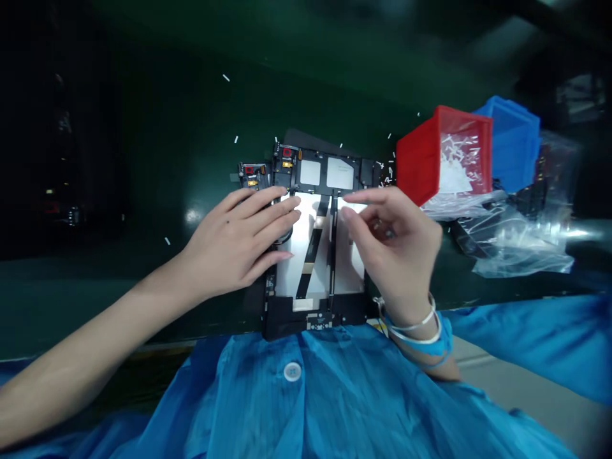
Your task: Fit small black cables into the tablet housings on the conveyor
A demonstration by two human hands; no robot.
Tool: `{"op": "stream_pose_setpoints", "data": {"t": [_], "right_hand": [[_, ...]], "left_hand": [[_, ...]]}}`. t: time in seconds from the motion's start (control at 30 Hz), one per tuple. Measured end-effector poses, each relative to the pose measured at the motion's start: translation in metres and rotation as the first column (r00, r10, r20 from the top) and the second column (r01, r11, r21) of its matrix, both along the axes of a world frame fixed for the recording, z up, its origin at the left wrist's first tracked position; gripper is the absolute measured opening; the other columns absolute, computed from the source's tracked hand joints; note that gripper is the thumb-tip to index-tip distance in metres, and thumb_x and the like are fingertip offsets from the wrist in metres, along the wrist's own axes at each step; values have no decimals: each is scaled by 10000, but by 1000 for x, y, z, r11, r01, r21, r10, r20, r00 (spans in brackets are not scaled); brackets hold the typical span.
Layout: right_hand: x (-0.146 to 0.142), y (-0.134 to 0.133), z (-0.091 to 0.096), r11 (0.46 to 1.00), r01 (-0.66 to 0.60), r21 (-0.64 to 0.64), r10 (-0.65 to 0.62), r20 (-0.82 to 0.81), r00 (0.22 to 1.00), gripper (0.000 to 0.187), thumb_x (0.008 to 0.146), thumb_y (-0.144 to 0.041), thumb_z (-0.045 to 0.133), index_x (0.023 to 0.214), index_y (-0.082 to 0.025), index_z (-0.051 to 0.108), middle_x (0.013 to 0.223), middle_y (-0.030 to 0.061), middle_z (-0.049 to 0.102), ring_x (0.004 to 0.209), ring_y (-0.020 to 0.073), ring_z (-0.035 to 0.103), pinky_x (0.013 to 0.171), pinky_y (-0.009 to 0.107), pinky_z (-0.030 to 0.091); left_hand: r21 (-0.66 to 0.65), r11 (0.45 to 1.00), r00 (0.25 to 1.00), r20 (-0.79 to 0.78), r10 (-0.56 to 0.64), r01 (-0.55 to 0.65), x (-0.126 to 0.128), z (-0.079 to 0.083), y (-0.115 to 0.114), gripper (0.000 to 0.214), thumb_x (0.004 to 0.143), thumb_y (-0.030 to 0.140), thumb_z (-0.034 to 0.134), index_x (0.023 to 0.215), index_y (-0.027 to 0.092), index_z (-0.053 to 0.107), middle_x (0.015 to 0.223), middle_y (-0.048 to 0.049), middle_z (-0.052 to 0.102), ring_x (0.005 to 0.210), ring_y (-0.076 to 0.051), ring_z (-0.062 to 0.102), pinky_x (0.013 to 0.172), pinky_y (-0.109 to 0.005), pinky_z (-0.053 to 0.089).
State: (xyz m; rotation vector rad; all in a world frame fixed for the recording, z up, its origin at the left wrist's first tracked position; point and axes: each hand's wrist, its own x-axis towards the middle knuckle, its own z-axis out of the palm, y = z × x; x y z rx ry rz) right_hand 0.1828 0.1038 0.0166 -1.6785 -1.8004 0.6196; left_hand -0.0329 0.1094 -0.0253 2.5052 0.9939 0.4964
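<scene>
An opened tablet [317, 328], its inside facing up, lies in front of me. Two white battery panels, a slanting black ribbon cable [313, 247] and small circuit parts show in it. My left hand [243, 239] rests flat across its left side, fingers stretched and slightly spread, hiding that edge. Above the right battery panel, my right hand [394, 239] is curled, thumb and index finger close together in a pinch near the dark middle strip. Anything between those fingertips is too small to make out. Part of a second, similar device [252, 173] sticks out at the upper left.
To the right stands a red bin [418, 156] holding small white strips, beside a blue bin [516, 143]. Clear plastic bags [521, 239] lie in front of them. Loose white strips are scattered on the dark green table [157, 127]. At far right is another blue sleeve [540, 338].
</scene>
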Motion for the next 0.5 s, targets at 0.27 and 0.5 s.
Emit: {"op": "stream_pose_setpoints", "data": {"t": [0.27, 0.5], "right_hand": [[47, -60, -29, 985, 157, -72, -125, 323, 938, 404, 854, -469, 570, 1089, -164, 692, 478, -41, 492, 427, 103, 419, 473, 243, 300], [24, -63, -25, 973, 123, -197, -125, 2, 992, 542, 878, -473, 493, 1286, -124, 573, 572, -20, 567, 499, 114, 460, 522, 253, 383]], "left_hand": [[-54, 877, 870, 106, 481, -478, 6, -1, -68, 549, 912, 241, 504, 1438, 262, 351, 1513, -99, 340, 1353, -352, 355, 1082, -584, 349], [-321, 736, 737, 145, 660, -596, 30, 15, -107, 629, 880, 321, 544, 1466, 334, 317, 1522, 1, 343, 1382, -301, 341, 1150, -468, 329]]}}
